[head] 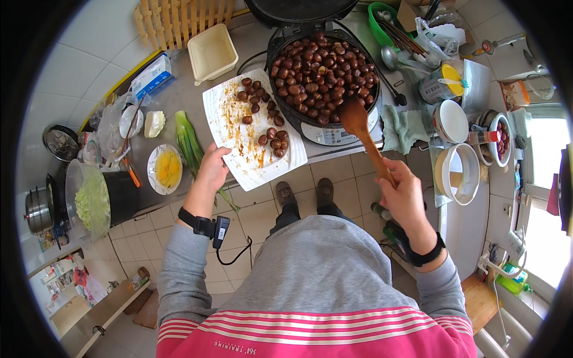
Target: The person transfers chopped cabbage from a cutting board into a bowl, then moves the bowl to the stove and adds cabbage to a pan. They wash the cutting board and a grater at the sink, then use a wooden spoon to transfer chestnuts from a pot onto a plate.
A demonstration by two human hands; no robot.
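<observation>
My left hand (215, 169) grips the near left corner of a white square plate (237, 172), which bears brown sauce smears and a scatter of chestnuts (276, 142). Right of the plate stands an electric baking pan (342, 136) with its lid raised, its round well heaped with glossy brown chestnuts (313, 76). My right hand (402, 190) is closed around the handle of a wooden spatula (356, 116); the spatula's blade rests at the near right edge of the heap. The plate's right edge lies against or just over the pan's left side; which of these cannot be told.
Left on the counter are a cream plastic basket (214, 53), green onions (188, 138), a bowl of cracked eggs (165, 169) and a clear bowl of shredded greens (89, 206). At right are a cloth (403, 127), a lidded can (441, 85), white bowls (451, 121) and a green basket of utensils (380, 27).
</observation>
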